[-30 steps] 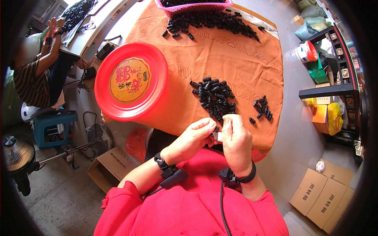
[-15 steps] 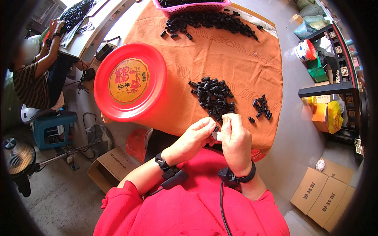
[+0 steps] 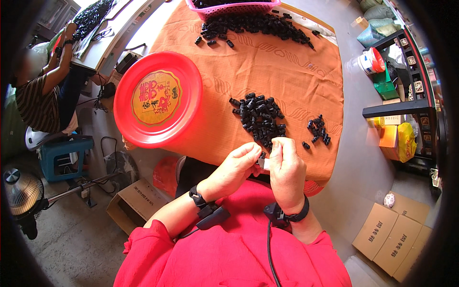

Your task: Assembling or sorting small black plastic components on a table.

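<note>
At the near edge of the table my hands meet, both closed in a pinch. Between the fingertips of my left hand [image 3: 237,165] is a small black plastic part [image 3: 261,156]. My right hand [image 3: 288,167] pinches a small pale, flat piece [image 3: 266,164] against or right beside that part; the fingers hide most of it, so its kind cannot be told. Just beyond my fingers lies a heap of short black cylindrical parts [image 3: 258,115]. To its right sits a smaller group of black parts [image 3: 319,129], one lying a little apart.
A round red plastic tray [image 3: 191,103] lies left on the orange tablecloth [image 3: 287,67]. At the far edge stands a pink basket [image 3: 234,10] of black parts, more spilled before it. A co-worker [image 3: 43,95] sits far left. Cardboard boxes [image 3: 394,237] lie right; a fan [image 3: 21,193] stands left.
My right hand has shifted and turned very slightly at the pale piece. The left hand stays nearly still. The co-worker's raised hand has moved slightly.
</note>
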{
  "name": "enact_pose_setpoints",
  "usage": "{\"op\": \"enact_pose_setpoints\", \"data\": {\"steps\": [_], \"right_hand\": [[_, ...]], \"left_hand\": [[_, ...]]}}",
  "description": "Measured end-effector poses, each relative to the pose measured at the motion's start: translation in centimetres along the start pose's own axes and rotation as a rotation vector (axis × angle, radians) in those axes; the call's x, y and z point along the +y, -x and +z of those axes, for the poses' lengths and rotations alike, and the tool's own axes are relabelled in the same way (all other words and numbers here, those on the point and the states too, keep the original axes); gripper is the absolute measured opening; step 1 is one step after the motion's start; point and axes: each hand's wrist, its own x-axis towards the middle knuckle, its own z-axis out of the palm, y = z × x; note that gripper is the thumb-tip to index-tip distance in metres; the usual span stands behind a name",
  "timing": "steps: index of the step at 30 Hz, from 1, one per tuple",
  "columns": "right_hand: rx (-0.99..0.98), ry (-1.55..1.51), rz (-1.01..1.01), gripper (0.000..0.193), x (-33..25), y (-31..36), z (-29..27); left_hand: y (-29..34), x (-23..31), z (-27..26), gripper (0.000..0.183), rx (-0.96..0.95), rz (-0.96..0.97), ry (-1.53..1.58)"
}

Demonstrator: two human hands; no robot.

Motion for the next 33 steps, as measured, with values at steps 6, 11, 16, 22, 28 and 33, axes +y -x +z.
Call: {"op": "enact_pose_setpoints", "data": {"steps": [6, 11, 16, 22, 28, 33], "right_hand": [[0.04, -0.061, -0.003, 0.01, 0.9, 0.4, 0.4], [0.048, 0.017, -0.003, 0.011, 0.9, 0.0, 0.2], [0.147, -0.095, 0.031, 0.014, 1.2, -1.1, -0.9], [0.02, -0.096, 0.023, 0.011, 1.4, -0.4, -0.3], [-0.185, -0.246, 0.024, 0.012, 0.7, 0.0, -0.3], [-0.324, -0.15, -0.043, 0.017, 0.1, -0.3, -1.1]], "left_hand": [[0.0, 0.2, 0.5, 0.016, 0.011, 0.002, 0.011], [-0.1, 0.2, 0.6, 0.02, 0.035, 0.025, -0.061], [0.6, 0.3, 0.2, 0.023, 0.091, 0.024, -0.178], [0.6, 1.0, 0.1, 0.023, 0.031, -0.045, 0.055], [0.1, 0.7, -0.5, 0.02, -0.005, -0.079, 0.077], [0.5, 1.3, 0.2, 0.018, 0.034, -0.102, 0.047]]}}
